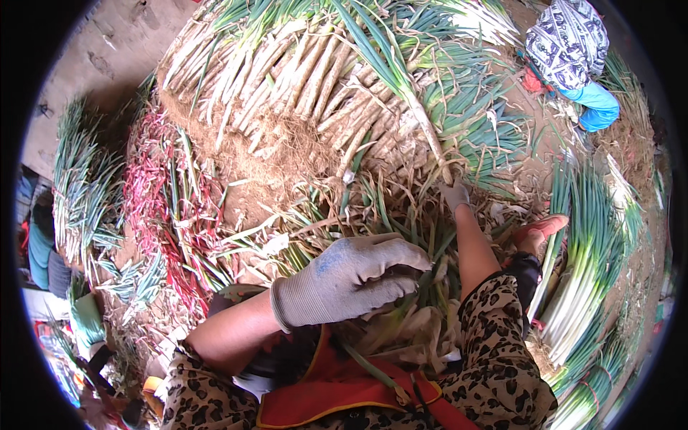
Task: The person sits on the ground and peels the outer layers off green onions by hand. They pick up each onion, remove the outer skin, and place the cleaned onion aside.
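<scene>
My left hand [349, 282], in a grey knit work glove stained blue, hovers over my lap with its fingers curled and apart, nothing seen in it. My right hand [456, 196], gloved too, reaches forward and is closed at the root end of a long green onion [424, 121], whose leaves slant up and left over the heap. That heap of untrimmed green onions [306, 70], with brown roots and dry outer skins, lies before me. Stripped leaves and skins [424, 322] cover the ground between my legs. A red apron [344, 395] with yellow edging covers my lap.
Cleaned green onions [578, 258] lie in a pile at the right, beside my sandaled foot [540, 228]. Red strips [161, 199] and another onion pile [86, 183] are at the left. A person in a patterned top [570, 45] crouches at the upper right; another person [45, 242] is far left.
</scene>
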{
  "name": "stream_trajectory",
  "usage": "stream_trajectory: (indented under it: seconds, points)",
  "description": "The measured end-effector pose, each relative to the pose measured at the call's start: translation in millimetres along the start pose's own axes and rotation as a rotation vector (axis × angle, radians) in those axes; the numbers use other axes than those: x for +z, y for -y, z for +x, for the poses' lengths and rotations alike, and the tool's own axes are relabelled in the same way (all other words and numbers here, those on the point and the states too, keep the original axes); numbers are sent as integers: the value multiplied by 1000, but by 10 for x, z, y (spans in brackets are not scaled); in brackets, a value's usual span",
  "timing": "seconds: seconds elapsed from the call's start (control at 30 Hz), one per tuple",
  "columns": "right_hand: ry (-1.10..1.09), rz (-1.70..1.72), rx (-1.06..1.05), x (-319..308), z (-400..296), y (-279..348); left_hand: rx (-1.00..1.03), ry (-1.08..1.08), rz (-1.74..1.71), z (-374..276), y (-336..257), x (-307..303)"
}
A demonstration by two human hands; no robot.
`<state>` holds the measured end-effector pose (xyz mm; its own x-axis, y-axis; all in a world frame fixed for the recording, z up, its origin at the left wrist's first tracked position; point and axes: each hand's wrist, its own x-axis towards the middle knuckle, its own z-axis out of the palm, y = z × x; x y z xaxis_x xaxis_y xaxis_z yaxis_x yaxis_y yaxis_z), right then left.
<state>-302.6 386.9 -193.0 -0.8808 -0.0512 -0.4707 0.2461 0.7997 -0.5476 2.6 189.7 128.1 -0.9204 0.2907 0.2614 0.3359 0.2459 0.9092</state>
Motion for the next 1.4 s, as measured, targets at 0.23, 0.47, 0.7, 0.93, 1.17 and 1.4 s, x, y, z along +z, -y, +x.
stream_trajectory:
  seconds: [0.23,0.47,0.7,0.93,1.17,1.4]
  points:
    - [248,410,-208,-137,-751,317,-172,-81,-124,60,386,-182]
    - [90,606,-438,-157,-3003,317,-475,-468,-407,197,847,-365]
    - [-3,529,-563,31,-4051,171,-318,-486,-1241,330,773,-393]
    - [36,863,-900,-647,-3515,1680,-151,-315,-1423,217,473,-211]
    - [231,887,-913,-535,-3385,1987,-177,-408,-1324,182,531,-377]
    - [-90,685,-924,-532,-3434,1840,-233,-456,-1369,220,373,-334]
